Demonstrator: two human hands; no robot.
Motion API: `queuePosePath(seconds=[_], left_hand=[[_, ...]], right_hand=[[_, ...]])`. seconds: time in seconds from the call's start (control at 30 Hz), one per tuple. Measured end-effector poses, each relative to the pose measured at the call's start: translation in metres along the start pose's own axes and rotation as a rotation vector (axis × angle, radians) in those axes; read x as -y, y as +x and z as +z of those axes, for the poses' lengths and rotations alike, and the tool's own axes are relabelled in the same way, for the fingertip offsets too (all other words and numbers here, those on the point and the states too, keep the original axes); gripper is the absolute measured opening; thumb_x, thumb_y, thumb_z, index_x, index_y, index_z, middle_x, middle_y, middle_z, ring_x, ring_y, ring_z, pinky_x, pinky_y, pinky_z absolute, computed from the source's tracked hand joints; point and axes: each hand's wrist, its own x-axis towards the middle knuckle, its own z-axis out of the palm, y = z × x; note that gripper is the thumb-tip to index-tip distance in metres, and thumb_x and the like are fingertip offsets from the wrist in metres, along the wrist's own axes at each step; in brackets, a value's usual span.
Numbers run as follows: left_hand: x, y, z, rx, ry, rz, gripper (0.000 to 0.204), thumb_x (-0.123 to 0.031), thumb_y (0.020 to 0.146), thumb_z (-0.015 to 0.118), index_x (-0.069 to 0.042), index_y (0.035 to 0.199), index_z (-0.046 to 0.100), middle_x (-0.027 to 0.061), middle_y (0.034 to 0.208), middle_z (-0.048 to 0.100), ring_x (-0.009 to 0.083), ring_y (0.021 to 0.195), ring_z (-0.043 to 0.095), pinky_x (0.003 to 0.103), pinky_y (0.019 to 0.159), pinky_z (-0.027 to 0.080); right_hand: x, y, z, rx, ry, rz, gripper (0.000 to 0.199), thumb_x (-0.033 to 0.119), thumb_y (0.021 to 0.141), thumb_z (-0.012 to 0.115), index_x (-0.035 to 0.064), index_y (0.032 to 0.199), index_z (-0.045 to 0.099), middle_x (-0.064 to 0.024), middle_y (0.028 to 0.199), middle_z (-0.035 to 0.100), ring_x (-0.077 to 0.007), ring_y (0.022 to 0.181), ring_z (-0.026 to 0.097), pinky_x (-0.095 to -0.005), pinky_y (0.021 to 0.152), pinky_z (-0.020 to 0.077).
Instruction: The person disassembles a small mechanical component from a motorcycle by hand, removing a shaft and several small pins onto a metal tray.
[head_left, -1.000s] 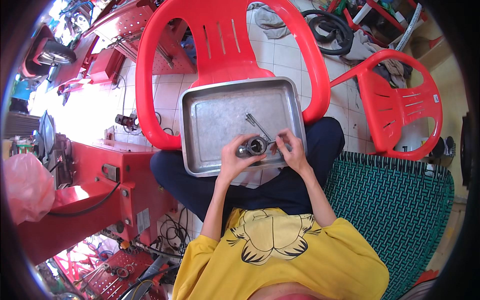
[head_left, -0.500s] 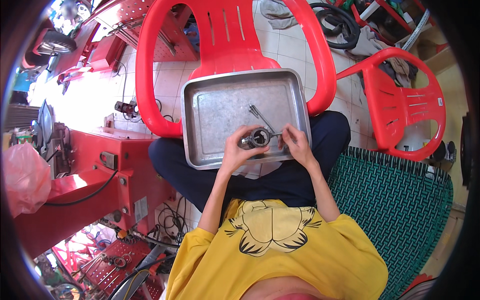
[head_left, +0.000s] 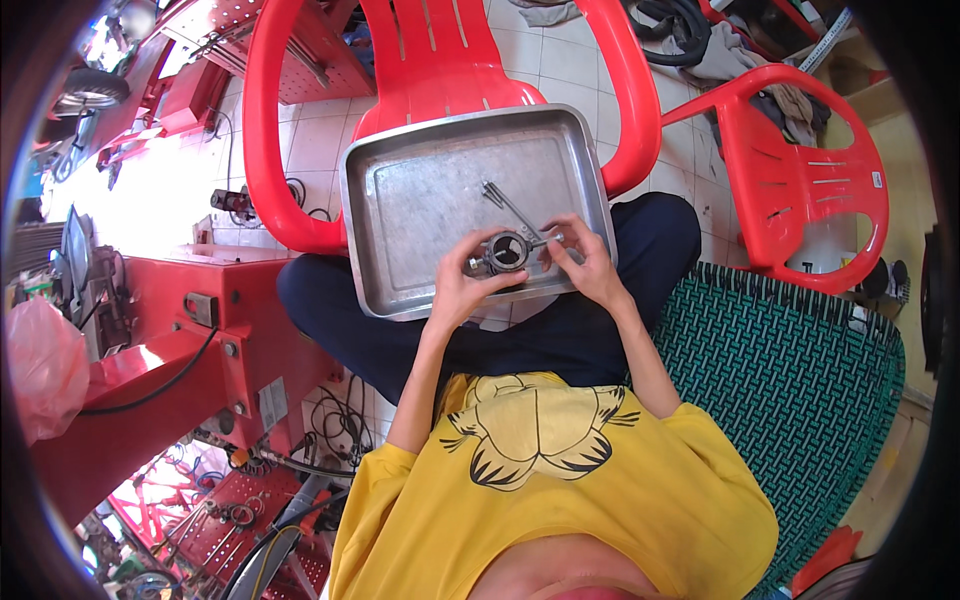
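Over the near part of a shallow metal tray (head_left: 400,215), my left hand (head_left: 462,280) is closed around a dark, round metal part (head_left: 492,254) with a wide hole through it. The ring opening faces up. A bolt (head_left: 540,241) sticks out of the part's right side. My right hand (head_left: 588,268) has thumb and fingers at the bolt's head, pinching it. Several long thin bolts (head_left: 512,206) lie in the tray just beyond the part. The far side of the held part is partly hidden by my left fingers.
The tray rests partly on a red plastic chair (head_left: 440,60) and over my legs. Another red chair (head_left: 800,190) and a green woven seat (head_left: 790,400) are at the right. A red metal machine (head_left: 180,370) stands close at the left, with black cables (head_left: 342,425) below it.
Chair, tray and hands all sit slightly further left and up in the picture. The metal part has turned a little in my left hand, and my right fingers have shifted around the bolt's head.
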Motion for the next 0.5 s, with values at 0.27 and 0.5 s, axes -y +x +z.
queuePosePath(seconds=[0.27, 0.5], left_hand=[[0.007, 0.003, -0.002, -0.095, -0.067, 0.036, 0.060, -0.024, 0.076, 0.094, -0.005, 0.128, 0.073, 0.0072, 0.112, 0.078, 0.0164, 0.103, 0.069, 0.034, 0.095, 0.050], [-0.007, 0.006, -0.005, -0.068, 0.049, 0.054, 0.059, -0.018, 0.078, 0.093, -0.003, 0.130, 0.070, 0.0060, 0.115, 0.076, 0.0153, 0.107, 0.068, 0.034, 0.102, 0.048]], right_hand=[[0.024, -0.021, 0.000, 0.015, -0.368, -0.032, 0.067, 0.021, 0.082, 0.089, 0.0069, 0.136, 0.054, -0.0089, 0.100, 0.077, -0.0274, 0.090, 0.075, -0.0391, 0.086, 0.0564], [0.030, -0.034, 0.001, 0.041, -0.690, -0.188, 0.059, 0.020, 0.077, 0.090, 0.0084, 0.126, 0.058, -0.0086, 0.092, 0.077, -0.0339, 0.089, 0.074, -0.0434, 0.079, 0.0554]])
